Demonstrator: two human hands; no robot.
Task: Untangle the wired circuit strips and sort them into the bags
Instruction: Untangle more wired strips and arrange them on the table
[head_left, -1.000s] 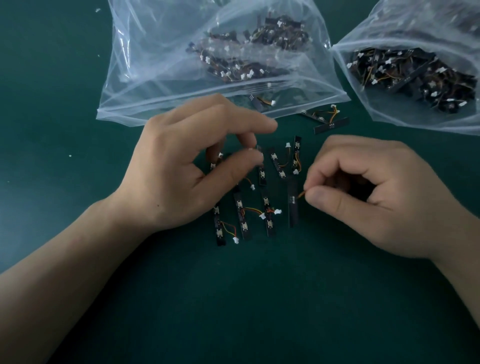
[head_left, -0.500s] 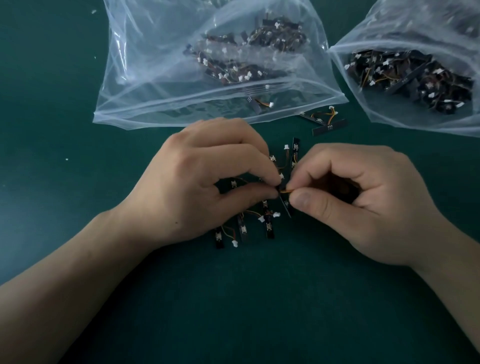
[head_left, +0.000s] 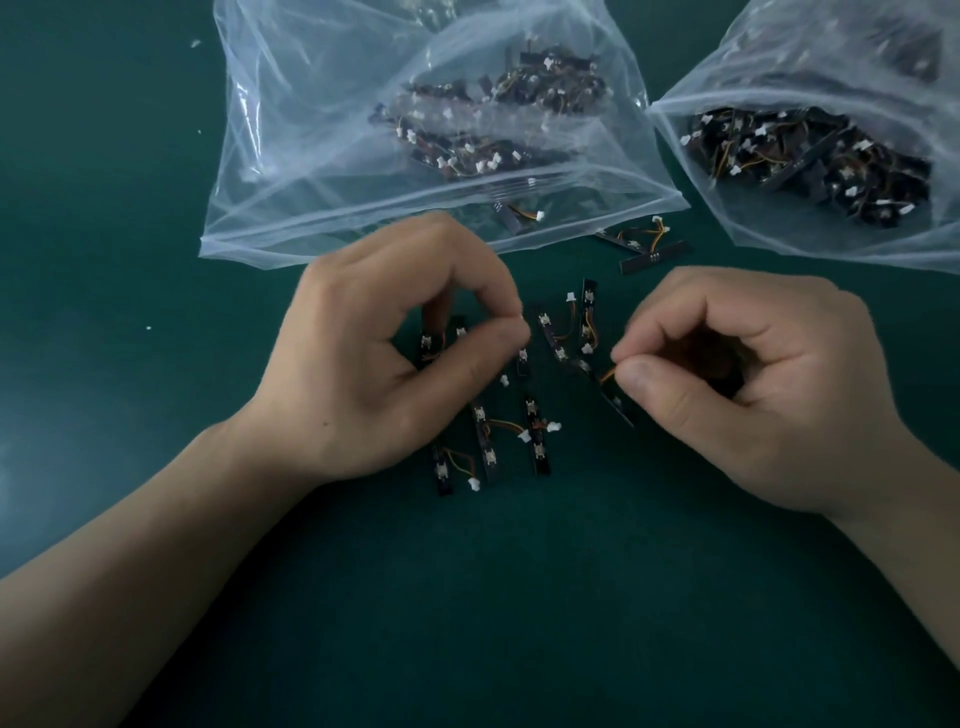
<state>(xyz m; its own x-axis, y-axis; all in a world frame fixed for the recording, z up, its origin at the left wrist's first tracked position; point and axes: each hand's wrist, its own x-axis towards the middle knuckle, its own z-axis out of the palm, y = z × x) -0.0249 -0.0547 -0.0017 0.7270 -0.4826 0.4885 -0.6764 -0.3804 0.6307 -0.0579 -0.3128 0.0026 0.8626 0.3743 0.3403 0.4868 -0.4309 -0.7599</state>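
Note:
Several black circuit strips (head_left: 535, 436) with orange wires and white plugs lie loose on the green mat between my hands. My left hand (head_left: 395, 358) is curled, thumb and forefinger meeting in a pinch over the top end of one strip (head_left: 522, 359); its middle finger reaches down to another strip (head_left: 430, 347). My right hand (head_left: 737, 384) pinches the orange wire (head_left: 607, 375) of a tilted strip (head_left: 618, 408) between thumb and forefinger. Two clear bags hold more strips: one at the back centre (head_left: 322, 171), one at the back right (head_left: 883, 244).
Two strips (head_left: 652, 255) with wires lie just outside the bags' mouths, and one strip (head_left: 511, 215) sits in the centre bag's opening. Small white specks (head_left: 148, 328) dot the mat at the left.
My hands met over the pile half a second ago, both pinching at one spot. They have now drawn apart, the right carrying its strip by the wire to the right.

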